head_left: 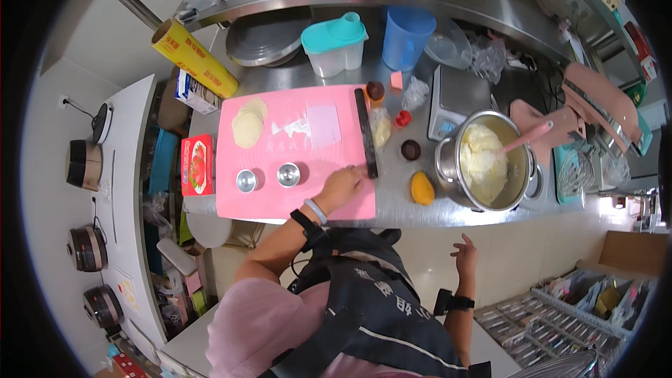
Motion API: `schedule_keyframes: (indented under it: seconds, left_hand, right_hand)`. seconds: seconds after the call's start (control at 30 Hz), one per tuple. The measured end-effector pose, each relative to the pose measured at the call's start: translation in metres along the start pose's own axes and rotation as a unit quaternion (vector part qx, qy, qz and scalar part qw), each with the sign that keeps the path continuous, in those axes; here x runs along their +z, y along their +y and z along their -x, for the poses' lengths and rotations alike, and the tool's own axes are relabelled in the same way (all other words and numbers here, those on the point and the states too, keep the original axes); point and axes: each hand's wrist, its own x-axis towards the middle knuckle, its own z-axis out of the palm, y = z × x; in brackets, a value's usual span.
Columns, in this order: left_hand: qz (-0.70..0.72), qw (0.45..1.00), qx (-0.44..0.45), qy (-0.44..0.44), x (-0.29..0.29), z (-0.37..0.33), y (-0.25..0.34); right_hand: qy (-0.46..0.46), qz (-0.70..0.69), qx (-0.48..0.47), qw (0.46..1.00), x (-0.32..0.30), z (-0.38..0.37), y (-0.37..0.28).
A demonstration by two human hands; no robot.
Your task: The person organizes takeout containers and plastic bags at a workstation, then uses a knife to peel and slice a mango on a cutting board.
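Note:
My left hand (341, 186) rests low over the right part of a pink silicone mat (280, 156), fingers reaching to the near end of a black rolling pin (365, 133). The fingertips are beside or touching the pin; no grip on it shows. Off the counter's front edge, my right hand (465, 256) hangs with its fingers apart and nothing in it. Round pale dough wrappers (249, 124) lie overlapped at the mat's far left. White flour (291, 127) is smeared next to a pink scraper (323, 126). Two small metal cups (288, 174) stand nearer me.
Right of the mat are a mango (422, 188), a dark paper cup (410, 150), a scale (458, 94) and a steel pot (520, 189) of creamy mixture with a pink spatula (526, 137). A pink stand mixer (577, 108) stands beyond. A red box (198, 165) sits at left.

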Motion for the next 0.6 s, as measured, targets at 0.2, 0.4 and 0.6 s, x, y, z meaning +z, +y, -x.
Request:
schedule_keyframes:
  seconds: [0.2, 0.4, 0.6]
  left_hand:
    - [-0.021, 0.999, 0.007, -0.047, 0.012, -0.004, 0.009]
    - [-0.003, 0.988, 0.088, 0.131, -0.124, -0.02, 0.136]
    - [-0.17, 0.813, 0.341, 0.44, -0.236, 0.015, 0.267]
  right_hand:
    - [-0.115, 0.112, -0.034, 0.986, -0.03, -0.013, -0.049]
    - [-0.178, 0.145, -0.216, 0.949, -0.034, 0.001, -0.152]
    - [-0.158, 0.177, -0.373, 0.897, -0.022, 0.0, -0.208]
